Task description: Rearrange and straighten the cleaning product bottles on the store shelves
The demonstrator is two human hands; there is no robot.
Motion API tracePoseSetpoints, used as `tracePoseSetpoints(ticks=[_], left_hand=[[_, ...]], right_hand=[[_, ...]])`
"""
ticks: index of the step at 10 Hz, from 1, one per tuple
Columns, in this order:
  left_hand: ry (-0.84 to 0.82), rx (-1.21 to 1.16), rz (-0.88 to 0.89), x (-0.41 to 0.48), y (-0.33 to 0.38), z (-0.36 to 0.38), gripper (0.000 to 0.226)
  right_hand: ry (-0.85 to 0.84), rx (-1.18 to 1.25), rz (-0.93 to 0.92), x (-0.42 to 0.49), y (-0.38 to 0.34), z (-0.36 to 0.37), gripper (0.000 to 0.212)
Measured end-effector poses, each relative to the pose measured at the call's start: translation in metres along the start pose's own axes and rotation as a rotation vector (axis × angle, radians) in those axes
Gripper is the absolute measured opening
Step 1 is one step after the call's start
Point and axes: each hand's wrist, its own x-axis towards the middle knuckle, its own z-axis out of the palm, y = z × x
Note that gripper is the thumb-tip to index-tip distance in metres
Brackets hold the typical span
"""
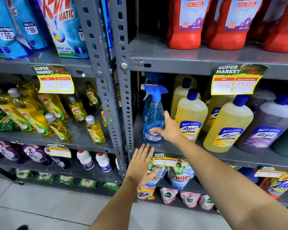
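A blue spray bottle (152, 117) of glass cleaner stands upright at the left end of the middle grey shelf (239, 156), with a second spray bottle (152, 77) just behind it. My right hand (169, 128) wraps around the front bottle's lower body, thumb across the label. My left hand (142, 165) hovers flat with fingers spread, just below the shelf edge, holding nothing. To the right stand yellow cleaner bottles (190, 113) with blue caps, then a grey-purple one (269, 125).
Red cleaner bottles (186, 22) line the shelf above. A grey perforated upright (123, 97) borders the spray bottle on its left. Leaning yellow dish-soap bottles (95, 128) fill the left bay. Detergent pouches (179, 176) sit below. Price tags (236, 80) hang off shelf edges.
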Motion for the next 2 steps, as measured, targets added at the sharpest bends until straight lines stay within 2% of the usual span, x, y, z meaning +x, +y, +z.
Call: tracePoseSetpoints(ticks=[1,2], left_hand=[[-0.012,0.023,-0.025,0.0,0.002,-0.008,0.085],[0.03,-0.046,-0.014,-0.008,0.014,-0.017,0.078]], right_hand=[[-0.048,0.047,-0.004,0.001,-0.002,-0.006,0.062],[-0.037,0.099,0.015,-0.011,0.0,-0.014,0.079]])
